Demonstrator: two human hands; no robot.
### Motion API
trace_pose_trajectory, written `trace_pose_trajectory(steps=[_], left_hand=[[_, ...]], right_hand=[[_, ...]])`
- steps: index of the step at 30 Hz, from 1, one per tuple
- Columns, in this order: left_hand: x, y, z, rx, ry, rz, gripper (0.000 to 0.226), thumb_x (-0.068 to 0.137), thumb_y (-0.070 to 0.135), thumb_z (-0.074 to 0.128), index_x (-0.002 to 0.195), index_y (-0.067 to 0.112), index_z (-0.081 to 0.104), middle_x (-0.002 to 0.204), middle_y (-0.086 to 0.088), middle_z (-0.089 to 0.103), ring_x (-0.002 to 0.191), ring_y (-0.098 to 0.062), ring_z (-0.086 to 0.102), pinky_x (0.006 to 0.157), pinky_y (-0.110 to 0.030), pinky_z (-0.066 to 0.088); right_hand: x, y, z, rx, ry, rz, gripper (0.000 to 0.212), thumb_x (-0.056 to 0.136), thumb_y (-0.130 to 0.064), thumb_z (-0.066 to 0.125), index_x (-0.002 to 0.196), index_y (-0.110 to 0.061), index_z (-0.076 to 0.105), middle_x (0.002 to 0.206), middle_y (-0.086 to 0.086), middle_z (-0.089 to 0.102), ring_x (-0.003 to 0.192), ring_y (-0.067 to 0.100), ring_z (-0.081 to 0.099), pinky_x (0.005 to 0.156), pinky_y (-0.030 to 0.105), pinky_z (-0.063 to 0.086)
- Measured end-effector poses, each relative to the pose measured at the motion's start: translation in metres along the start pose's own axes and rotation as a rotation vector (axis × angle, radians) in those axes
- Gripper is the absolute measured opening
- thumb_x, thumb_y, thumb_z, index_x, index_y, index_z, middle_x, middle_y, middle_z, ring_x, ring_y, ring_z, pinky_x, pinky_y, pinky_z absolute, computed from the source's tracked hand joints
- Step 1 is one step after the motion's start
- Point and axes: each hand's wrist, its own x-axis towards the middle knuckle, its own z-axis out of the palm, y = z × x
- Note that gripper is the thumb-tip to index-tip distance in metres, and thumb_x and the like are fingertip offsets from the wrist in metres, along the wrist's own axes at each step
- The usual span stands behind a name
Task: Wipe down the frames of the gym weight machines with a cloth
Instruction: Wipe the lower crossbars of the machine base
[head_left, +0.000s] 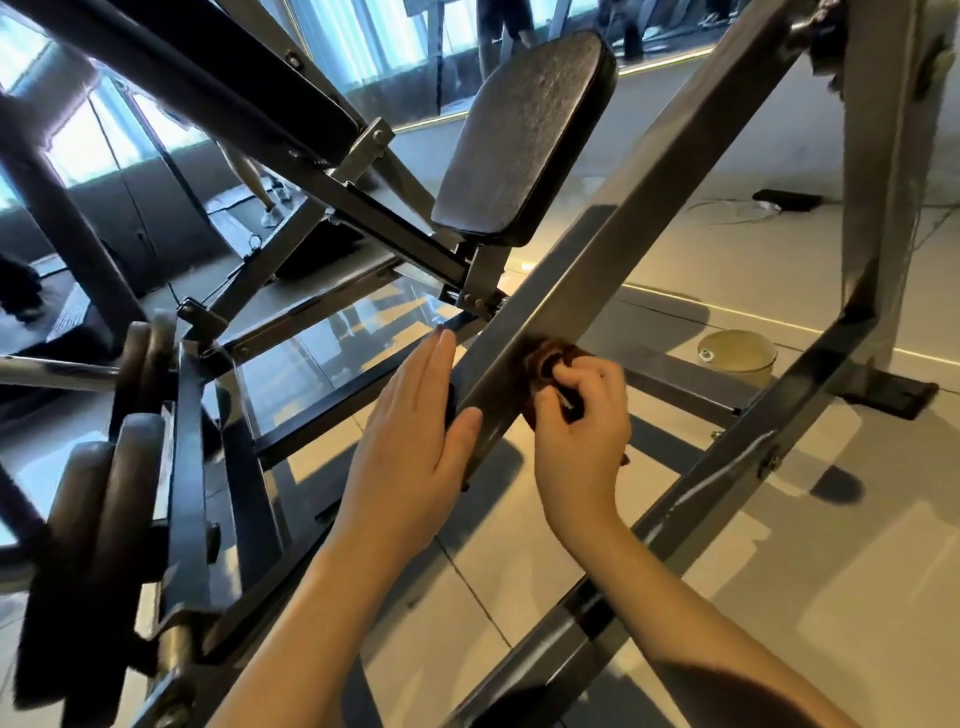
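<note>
Wiping w/ brown cloth, bunched in right hand, fingers curled tight on it, pressed vs the sloped frame bar. Flat left hand, fingers straight, braces the bar's other side. Best: firm pressure, long strokes along the bar; its long axis climbs up-right, away from both hands. Above left hand: black pad.
</note>
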Motion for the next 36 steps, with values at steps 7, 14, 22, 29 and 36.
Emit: trace_pose_trajectory(steps=[7,14,22,29,36], left_hand=[[-0.004,-0.002,-0.003,-0.149,0.030,-0.041,0.068,0.092,0.043,0.029,0.154,0.027,0.007,0.148,0.028,0.004,0.126,0.031,-0.004,0.098,0.007,0.000],[-0.028,-0.011,-0.007,-0.208,-0.037,-0.041,0.065,0.093,0.037,0.033,0.150,0.031,0.003,0.136,0.043,0.003,0.122,0.036,0.002,0.097,0.009,0.005],[-0.043,-0.025,-0.012,-0.097,-0.102,-0.019,0.060,0.095,0.042,0.031,0.146,0.034,0.000,0.151,0.024,0.004,0.131,0.028,-0.004,0.106,0.001,-0.001],[-0.050,-0.033,-0.005,-0.008,-0.036,-0.006,0.062,0.090,0.050,0.022,0.146,0.028,0.007,0.153,0.014,0.012,0.139,0.012,0.003,0.109,-0.001,-0.003],[-0.051,-0.030,-0.005,0.001,-0.048,-0.016,0.058,0.094,0.045,0.028,0.145,0.031,0.004,0.150,0.019,0.007,0.135,0.016,-0.001,0.106,0.001,-0.007]], right_hand=[[-0.005,0.002,-0.002,-0.015,-0.067,-0.036,0.018,0.084,0.006,0.064,0.091,-0.010,0.066,0.099,-0.007,0.051,0.095,-0.013,0.047,0.083,0.002,0.036],[-0.075,0.013,0.013,0.024,-0.148,0.017,0.015,0.084,0.000,0.060,0.090,-0.013,0.065,0.107,-0.014,0.050,0.100,-0.004,0.051,0.087,0.012,0.043],[-0.039,0.008,0.014,0.066,0.035,-0.001,0.022,0.084,0.007,0.064,0.088,-0.014,0.061,0.100,-0.005,0.051,0.097,-0.013,0.048,0.083,0.003,0.039],[-0.096,0.011,0.018,0.048,-0.166,-0.006,0.026,0.081,-0.002,0.059,0.084,-0.027,0.058,0.105,-0.026,0.048,0.101,-0.008,0.050,0.086,0.005,0.038],[-0.041,0.009,0.021,0.046,0.089,0.023,0.018,0.085,0.006,0.061,0.091,-0.010,0.062,0.105,-0.003,0.053,0.098,-0.010,0.049,0.086,0.006,0.039]])
